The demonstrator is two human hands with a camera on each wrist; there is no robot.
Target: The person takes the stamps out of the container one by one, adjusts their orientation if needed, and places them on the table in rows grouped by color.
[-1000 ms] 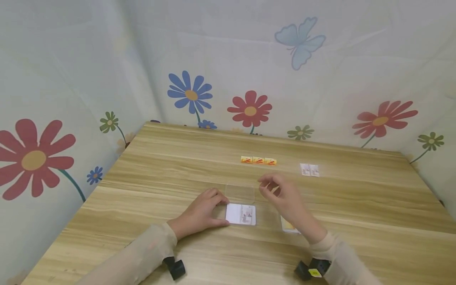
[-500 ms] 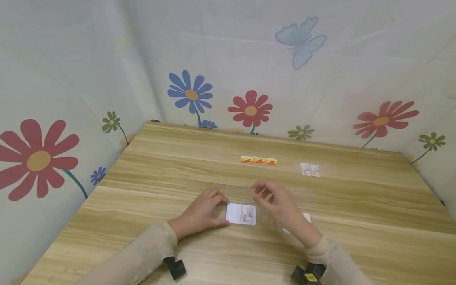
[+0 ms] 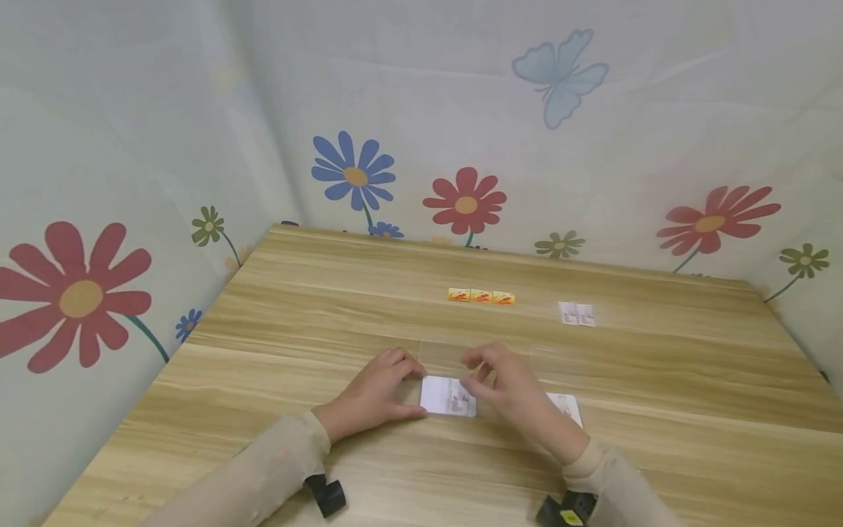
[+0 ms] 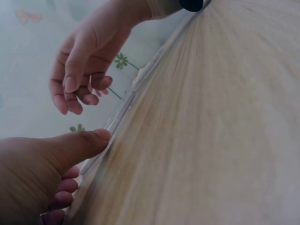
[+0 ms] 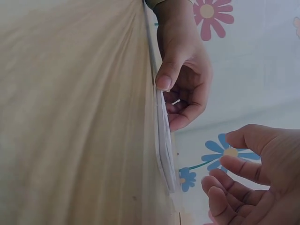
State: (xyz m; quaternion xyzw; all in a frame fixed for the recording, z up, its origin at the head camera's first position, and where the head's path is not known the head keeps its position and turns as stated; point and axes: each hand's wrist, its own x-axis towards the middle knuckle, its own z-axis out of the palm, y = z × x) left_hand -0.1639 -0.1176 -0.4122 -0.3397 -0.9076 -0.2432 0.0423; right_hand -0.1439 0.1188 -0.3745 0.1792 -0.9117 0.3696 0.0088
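Note:
My left hand (image 3: 372, 388) holds the left side of a small flat plastic case (image 3: 433, 395), thumb at its near corner and fingers at its far one. White sheets or cards seem to fill it, with a greyish picture on the right half. Behind it lies its faint clear lid (image 3: 437, 356), folded open. Over the case's right end hovers my right hand (image 3: 510, 388), fingers loosely bent. In the left wrist view, the right hand (image 4: 86, 63) hangs above the case with no object visible in its fingers. The right wrist view shows the left thumb on the edge of the case (image 5: 162, 133).
A second similar case (image 3: 568, 408), partly hidden by my right forearm, lies to the right with a clear lid (image 3: 556, 360) behind it. Farther back are three yellow-orange picture pieces (image 3: 481, 296) in a row and two pale picture pieces (image 3: 576, 314).
My right hand has moved left and slightly nearer, to the right end of the held case. More of the second case shows behind the forearm. The left hand keeps its hold.

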